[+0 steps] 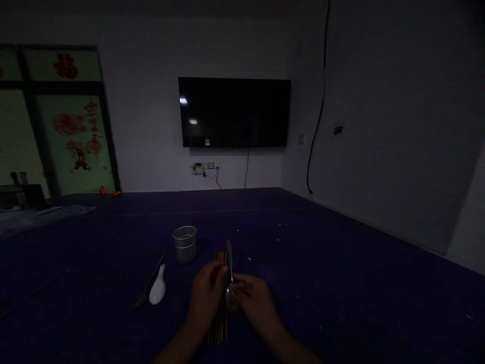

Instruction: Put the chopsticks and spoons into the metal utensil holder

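Observation:
A metal spoon (229,256) is held in the fingers of my right hand (254,299), close to its bowl, with the handle pointing away from me. My left hand (206,292) is just left of the spoon, over a row of wooden chopsticks (219,328) lying lengthwise. Its fingers are drawn together, and I cannot see what, if anything, is between them. To the left are a white soup spoon (157,290) and a dark long-handled spoon (146,292), lying side by side. Behind them stands an upright metal cup (185,245).
The dark blue surface (322,283) carries small white scraps. Clear plastic sheeting (41,216) and small orange objects (113,193) are at the far left. A black cable (316,134) hangs down the right wall. A television (235,112) is on the far wall.

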Motion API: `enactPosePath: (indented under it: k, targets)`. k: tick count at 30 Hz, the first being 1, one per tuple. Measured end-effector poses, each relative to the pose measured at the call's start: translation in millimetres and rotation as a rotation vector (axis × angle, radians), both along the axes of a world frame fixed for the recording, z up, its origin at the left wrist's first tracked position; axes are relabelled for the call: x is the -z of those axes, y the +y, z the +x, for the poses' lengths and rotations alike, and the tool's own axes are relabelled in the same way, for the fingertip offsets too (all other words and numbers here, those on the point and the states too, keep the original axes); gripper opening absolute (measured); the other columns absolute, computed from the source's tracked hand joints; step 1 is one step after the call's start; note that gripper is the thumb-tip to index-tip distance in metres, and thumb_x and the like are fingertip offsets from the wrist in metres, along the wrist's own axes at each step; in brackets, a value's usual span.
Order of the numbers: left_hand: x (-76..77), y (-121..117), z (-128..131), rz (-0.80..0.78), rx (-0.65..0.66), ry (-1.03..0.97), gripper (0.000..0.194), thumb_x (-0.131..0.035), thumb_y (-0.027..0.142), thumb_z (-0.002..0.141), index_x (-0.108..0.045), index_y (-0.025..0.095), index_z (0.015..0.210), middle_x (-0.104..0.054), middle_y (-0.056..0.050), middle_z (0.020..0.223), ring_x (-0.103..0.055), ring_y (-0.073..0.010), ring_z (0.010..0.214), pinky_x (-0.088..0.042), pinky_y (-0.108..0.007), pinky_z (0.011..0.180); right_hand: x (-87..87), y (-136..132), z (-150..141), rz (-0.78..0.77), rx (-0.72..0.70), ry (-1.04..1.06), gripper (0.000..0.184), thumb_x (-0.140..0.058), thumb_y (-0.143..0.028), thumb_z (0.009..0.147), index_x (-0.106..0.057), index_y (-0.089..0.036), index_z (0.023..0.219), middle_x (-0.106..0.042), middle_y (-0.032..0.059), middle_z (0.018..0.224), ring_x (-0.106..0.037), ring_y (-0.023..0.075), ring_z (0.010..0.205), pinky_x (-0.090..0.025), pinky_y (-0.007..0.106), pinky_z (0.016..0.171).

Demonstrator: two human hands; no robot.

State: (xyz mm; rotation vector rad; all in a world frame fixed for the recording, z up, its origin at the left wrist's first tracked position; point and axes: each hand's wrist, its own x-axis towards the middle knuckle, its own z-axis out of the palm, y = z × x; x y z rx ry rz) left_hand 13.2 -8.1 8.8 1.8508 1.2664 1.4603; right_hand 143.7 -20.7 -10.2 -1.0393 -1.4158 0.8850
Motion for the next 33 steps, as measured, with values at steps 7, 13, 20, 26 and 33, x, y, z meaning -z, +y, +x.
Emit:
enactPosePath:
  k: [7,13,20,26,33]
  targets:
    - [23.9,3,1,-0.006,0.085,0.664,0.043,-0.036,0.022,0.088,-0.055,0.022,0.126,-0.044,-0.008,0.140,-0.033,-0.0224,0.133,-0.026,-0.047,0.111,11.7,12,17,-0.059,0.103,-0.286,0.023,-0.058,-0.028,0.071,-0.074,-0.016,0.081,-0.066,0.0022,0.056,-0.057,0.0153,0.049,-0.043,0.024,0.048]
    - [32.2,5,4,-0.112,0.105,0.778,0.050,-0.032,0.013,0.085,-0.047,0.016,0.133,-0.037,-0.009,0.145,-0.028,-0.0200,0.136,-0.023,-0.040,0.112,10.3,11,16,-0.052,0.098,-0.441,0.020,-0.053,-0.020,0.073,-0.073,-0.018,0.071,-0.068,0.0020,0.060,-0.059,0.0147,0.053,-0.039,0.021,0.048]
    - [30.3,9,0,-0.103,0.056,0.856,0.050,-0.033,0.012,0.084,-0.048,0.009,0.131,-0.037,-0.014,0.143,-0.032,-0.0216,0.134,-0.027,-0.037,0.111,-2.1,3,8,-0.069,0.236,-0.780,0.020,-0.054,-0.021,0.074,-0.072,-0.023,0.066,-0.069,0.0014,0.062,-0.060,0.0131,0.056,-0.031,0.022,0.049]
    - [28.3,17,-10,-0.129,0.010,0.905,0.050,-0.037,0.011,0.080,-0.052,0.009,0.127,-0.041,-0.014,0.141,-0.035,-0.0213,0.133,-0.028,-0.036,0.110,-4.4,3,-2,-0.067,0.292,-0.868,0.017,-0.056,-0.028,0.077,-0.073,-0.028,0.072,-0.072,0.0007,0.072,-0.065,0.0147,0.066,-0.034,0.022,0.053]
    - [19.6,9,-14,-0.038,-0.027,0.813,0.047,-0.038,0.012,0.078,-0.057,0.012,0.121,-0.051,-0.014,0.133,-0.045,-0.0202,0.126,-0.037,-0.033,0.104,-7.3,3,-6,-0.036,0.248,-0.940,0.020,-0.054,-0.032,0.081,-0.073,-0.029,0.077,-0.072,0.0005,0.071,-0.065,0.0157,0.066,-0.035,0.023,0.054]
